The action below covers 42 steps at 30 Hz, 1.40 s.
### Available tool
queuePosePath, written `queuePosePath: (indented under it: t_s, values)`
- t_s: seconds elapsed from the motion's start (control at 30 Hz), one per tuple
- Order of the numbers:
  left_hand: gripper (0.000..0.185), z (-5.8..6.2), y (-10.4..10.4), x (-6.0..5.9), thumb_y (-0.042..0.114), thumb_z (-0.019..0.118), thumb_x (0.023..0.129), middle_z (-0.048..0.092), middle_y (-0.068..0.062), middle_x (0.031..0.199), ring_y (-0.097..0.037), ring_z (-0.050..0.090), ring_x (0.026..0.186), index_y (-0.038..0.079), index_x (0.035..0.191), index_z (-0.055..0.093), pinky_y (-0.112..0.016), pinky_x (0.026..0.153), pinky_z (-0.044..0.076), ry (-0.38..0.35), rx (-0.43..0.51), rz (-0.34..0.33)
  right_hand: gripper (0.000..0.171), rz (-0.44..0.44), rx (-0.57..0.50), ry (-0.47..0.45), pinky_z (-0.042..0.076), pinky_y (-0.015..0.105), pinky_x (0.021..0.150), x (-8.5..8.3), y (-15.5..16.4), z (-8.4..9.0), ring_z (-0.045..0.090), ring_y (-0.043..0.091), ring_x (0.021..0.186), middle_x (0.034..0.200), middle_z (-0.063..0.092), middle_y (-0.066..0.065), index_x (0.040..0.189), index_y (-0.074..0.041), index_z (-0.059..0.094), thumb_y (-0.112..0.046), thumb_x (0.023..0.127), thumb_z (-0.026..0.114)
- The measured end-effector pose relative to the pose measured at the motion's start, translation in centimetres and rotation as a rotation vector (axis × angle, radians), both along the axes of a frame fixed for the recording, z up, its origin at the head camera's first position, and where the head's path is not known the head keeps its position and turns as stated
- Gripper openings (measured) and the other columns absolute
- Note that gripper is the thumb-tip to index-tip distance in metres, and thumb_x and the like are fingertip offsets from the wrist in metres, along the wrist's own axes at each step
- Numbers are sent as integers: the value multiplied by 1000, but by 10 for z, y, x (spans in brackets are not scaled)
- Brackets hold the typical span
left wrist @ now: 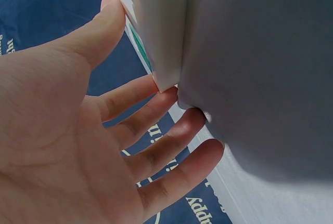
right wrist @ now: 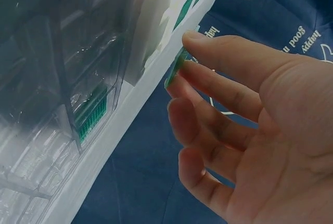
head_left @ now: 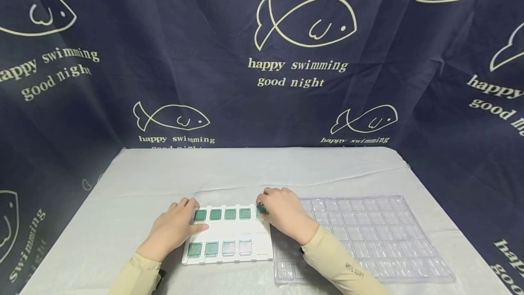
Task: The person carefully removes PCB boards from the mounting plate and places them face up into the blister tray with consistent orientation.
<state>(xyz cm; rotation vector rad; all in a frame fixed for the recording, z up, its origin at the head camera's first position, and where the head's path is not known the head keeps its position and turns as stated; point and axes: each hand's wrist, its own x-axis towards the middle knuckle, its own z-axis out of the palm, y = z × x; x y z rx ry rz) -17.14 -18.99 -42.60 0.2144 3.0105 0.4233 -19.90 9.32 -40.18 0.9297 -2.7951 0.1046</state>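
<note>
Green chip pinched in the right hand at the white tray's two o'clock corner; lower it level. Left hand, fingers relaxed, steadies the tray's nine o'clock edge.

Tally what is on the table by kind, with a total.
White slotted tray: 1
Clear blister tray: 1
Green boards in the white tray, including the one pinched by the right hand: 7
Clear-looking pieces in the white tray: 2
Total: 11
</note>
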Motion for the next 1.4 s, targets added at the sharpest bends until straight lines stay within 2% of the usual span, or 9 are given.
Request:
queuePosePath:
  t_s: [0.23,0.4,0.63,0.87,1.2,1.4]
  values:
    - [57,2,0,1,46,81,81,63,-7,114,-23,59,92,9,119,60,-42,69,52,0,7,-2,23,-7,-18,-16,44,26,62,1,3,2,68,14,76,86,71,-4,93,-17,76,-20,74,89]
    - [57,2,1,1,46,81,82,63,-7,113,-23,58,92,9,120,60,-41,69,52,-3,10,-2,24,-6,-22,-10,43,26,62,0,9,1,66,12,72,83,69,-5,90,-18,75,-26,73,91]
    - [57,1,1,0,46,81,82,63,-7,113,-23,58,91,9,120,60,-41,68,52,-9,15,0,26,-27,9,-19,49,29,65,-1,15,0,66,12,71,83,69,-7,89,-19,75,-31,73,92]
    - [58,2,0,0,46,81,82,64,-9,117,-25,60,95,8,121,60,-44,71,53,-11,8,2,26,-35,40,-51,49,29,66,0,19,-1,67,12,74,87,72,-6,93,-18,76,-27,73,91]
    - [59,1,0,-1,46,81,82,63,-8,118,-24,59,95,10,122,59,-43,70,53,-24,12,8,26,-14,43,-107,51,33,69,0,26,4,65,12,72,83,69,-7,92,-17,75,-25,73,91]
    - [59,2,0,-1,46,81,82,63,-8,119,-25,60,97,10,123,59,-44,72,53,-27,10,11,27,-22,56,-94,50,31,67,0,29,5,64,10,72,83,70,-8,90,-18,75,-26,71,92]
